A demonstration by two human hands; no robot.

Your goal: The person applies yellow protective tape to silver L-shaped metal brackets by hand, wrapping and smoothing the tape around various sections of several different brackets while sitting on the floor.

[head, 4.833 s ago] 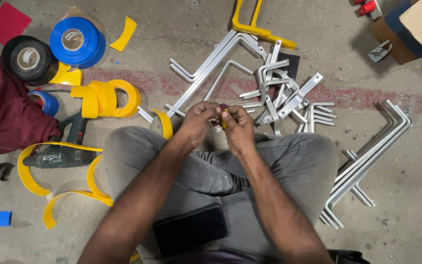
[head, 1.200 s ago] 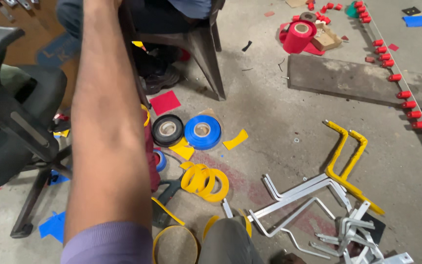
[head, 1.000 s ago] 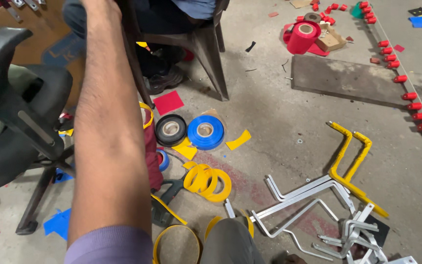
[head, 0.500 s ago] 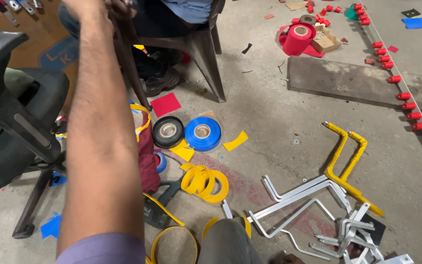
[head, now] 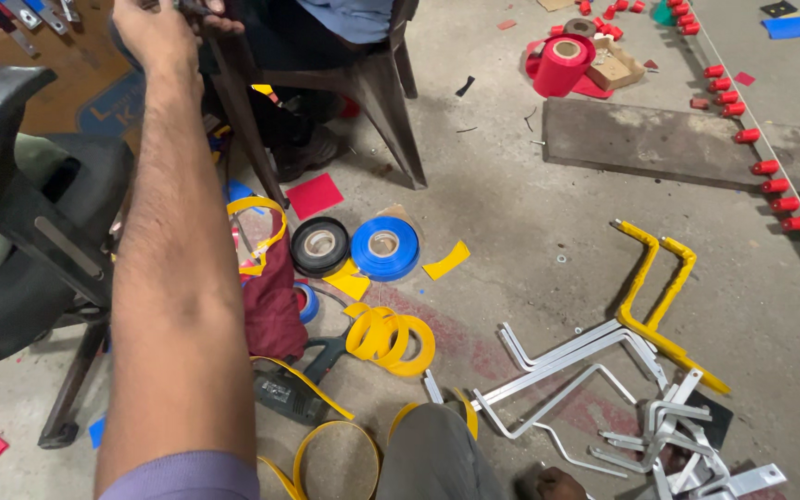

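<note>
Fingers [head: 198, 20] of left hand [head: 155, 32] touch a dark chair [head: 363, 83].

The bare grey concrete floor [head: 511, 213] carries a black tape roll [head: 319, 246] touching a blue tape roll [head: 385, 248], with loose yellow tape rings [head: 391, 338] just below them. Bent silver metal brackets [head: 585, 370] lie to the right beside a yellow bent metal bracket [head: 659, 287]. A dark flat board [head: 668, 143] lies farther off, near a red tape roll [head: 564, 65].

Left hand [head: 155, 32] left lap work, now stretched up beside dark chair [head: 363, 83]
</note>
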